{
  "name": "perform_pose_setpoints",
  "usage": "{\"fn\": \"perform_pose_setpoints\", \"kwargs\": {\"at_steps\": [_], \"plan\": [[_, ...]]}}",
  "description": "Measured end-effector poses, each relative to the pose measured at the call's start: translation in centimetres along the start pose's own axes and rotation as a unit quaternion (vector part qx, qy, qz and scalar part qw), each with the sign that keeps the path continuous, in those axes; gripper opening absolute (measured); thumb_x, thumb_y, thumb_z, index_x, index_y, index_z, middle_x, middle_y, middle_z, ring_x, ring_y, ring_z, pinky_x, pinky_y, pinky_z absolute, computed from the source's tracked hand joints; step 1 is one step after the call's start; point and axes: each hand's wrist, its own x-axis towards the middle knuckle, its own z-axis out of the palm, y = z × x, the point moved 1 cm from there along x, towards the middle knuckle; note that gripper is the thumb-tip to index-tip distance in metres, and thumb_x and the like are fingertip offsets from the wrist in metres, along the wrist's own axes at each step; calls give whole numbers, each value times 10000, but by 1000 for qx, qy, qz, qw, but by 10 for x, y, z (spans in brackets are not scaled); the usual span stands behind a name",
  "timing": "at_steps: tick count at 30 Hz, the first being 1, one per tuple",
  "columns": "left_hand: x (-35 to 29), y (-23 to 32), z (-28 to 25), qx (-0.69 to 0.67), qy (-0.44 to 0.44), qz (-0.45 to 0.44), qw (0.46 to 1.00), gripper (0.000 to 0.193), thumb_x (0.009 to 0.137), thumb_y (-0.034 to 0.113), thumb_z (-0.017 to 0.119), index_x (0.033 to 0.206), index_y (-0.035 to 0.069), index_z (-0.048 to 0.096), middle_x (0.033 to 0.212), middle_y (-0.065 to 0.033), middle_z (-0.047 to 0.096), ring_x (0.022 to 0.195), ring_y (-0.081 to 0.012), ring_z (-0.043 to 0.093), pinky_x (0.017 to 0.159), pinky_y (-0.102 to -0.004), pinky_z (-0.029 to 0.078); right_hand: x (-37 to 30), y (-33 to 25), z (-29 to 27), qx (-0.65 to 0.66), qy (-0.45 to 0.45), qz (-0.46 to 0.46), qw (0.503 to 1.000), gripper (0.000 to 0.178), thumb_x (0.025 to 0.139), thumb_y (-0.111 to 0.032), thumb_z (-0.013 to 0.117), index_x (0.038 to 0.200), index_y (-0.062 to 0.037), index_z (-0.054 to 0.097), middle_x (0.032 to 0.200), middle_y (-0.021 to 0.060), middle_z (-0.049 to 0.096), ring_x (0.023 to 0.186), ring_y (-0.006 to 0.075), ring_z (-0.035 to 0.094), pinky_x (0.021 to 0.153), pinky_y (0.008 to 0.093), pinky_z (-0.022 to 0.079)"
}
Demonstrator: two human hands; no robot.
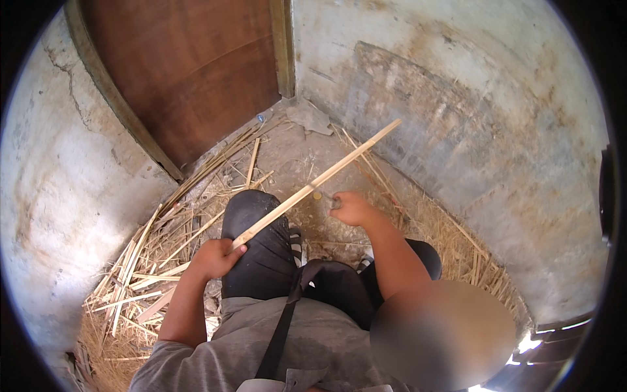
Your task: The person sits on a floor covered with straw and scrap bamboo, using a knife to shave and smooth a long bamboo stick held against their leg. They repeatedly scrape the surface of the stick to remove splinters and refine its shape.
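A long, pale split strip of wood or bamboo [326, 174] slants from my lap up to the right, over the floor in front of me. My left hand [219, 258] is closed around its near end, beside my left knee. Beyond my right knee, my right hand [354, 209] is closed on a thin, dark grey tool that looks like a knife [334, 201]. Its narrow part points left toward the underside of the strip; I cannot tell whether they touch. A small yellowish round thing [317, 195] shows just below the strip.
Split strips [140, 261] and shavings lie piled on the left. More shavings [450, 245] and strips run along the right wall [470, 130]. A brown door [183, 72] stands ahead, with a flat stone [309, 117] near its corner. A blurred patch covers the lower right.
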Motion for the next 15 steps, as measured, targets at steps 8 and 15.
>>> {"fn": "perform_pose_setpoints", "kwargs": {"at_steps": [8,15], "plan": [[-1,-3,3,13,17,9,1000,626,948,592,603,756,-2,635,735,-257,649,785,-474,644,719,-523,503,-9,-61,2,-26,-82,-95,992,463,808,-361,777,1149,-55,711,1047,230,715,1028,407,675,919,480,532],[1,-6,7,13,23,24,999,601,949,569,617,758,-1,627,731,-255,646,771,-468,643,700,-514,505,1,13,-9,31,45,79,995,556,807,-381,772,1207,-4,689,1158,249,697,1092,415,660,945,463,525]]}}
